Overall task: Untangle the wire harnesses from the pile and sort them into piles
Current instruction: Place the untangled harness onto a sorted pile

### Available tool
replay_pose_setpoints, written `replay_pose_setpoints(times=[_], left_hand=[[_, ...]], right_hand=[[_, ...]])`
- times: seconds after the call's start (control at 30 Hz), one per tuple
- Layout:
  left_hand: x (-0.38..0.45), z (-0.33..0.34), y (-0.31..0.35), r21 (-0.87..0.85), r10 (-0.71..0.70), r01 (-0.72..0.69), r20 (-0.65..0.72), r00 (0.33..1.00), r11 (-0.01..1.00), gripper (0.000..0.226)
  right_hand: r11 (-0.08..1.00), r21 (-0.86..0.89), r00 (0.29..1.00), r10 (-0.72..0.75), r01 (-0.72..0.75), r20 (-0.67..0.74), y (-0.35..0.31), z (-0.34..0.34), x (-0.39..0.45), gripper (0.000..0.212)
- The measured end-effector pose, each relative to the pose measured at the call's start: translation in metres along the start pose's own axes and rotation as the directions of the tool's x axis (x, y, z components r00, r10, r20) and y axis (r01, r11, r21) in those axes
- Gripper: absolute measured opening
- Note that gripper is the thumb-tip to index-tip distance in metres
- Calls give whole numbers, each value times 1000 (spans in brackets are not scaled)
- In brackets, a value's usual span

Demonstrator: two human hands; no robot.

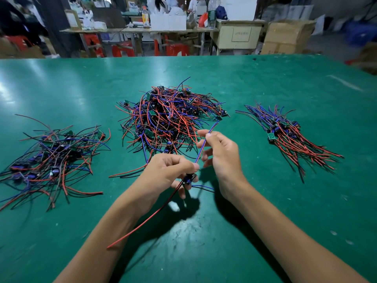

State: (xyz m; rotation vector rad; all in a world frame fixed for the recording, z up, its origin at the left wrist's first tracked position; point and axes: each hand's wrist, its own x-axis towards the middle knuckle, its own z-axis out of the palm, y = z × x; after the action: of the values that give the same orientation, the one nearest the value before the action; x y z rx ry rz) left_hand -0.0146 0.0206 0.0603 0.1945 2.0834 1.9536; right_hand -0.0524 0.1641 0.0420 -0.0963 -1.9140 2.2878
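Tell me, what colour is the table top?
Green, a deep teal green table top, seen plainly in the head view.

This is a small electronics assembly workshop. A wide desk (265,82) covered in a scuffed green mat fills the lower frame, and three heaps of red, blue and black wire harnesses with small green circuit boards (169,117) lie across its middle. Along the top of the frame stands a row of long wooden workbenches (132,30) crowded with white cartons (168,21) and a plastic drink bottle with an orange label (145,16). Red plastic stools (176,49) are tucked beneath them. At upper right a cream metal cabinet (238,35) stands beside stacked brown cardboard boxes (285,37). People at the far benches are only partly in view.
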Motion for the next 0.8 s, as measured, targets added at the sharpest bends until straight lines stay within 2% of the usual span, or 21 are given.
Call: replay_pose_setpoints(times=[0.3,0.53,0.6,0.7,0.8], left_hand=[[1,-1,-1,2,-48,48,12,999,999,36],[2,-2,-3,-27,-69,70,39,997,997,26],[1,-2,-4,-22,-66,68,56,996,997,22],[0,-2,-5,-40,-44,47,71,997,998,22],[0,-5,-7,-79,4,-1,34,999,997,17]], right_hand=[[991,-12,988,-131,131,-80,9,-1,1,28],[994,90,981,-46,64,-188,8,-4,6,30],[992,92,970,-67,91,-234,6,-8,10,30],[987,88,976,-119,137,-185,3,-14,11,29],[982,189,1000,15,-17,11,-2,-18,13,32]])
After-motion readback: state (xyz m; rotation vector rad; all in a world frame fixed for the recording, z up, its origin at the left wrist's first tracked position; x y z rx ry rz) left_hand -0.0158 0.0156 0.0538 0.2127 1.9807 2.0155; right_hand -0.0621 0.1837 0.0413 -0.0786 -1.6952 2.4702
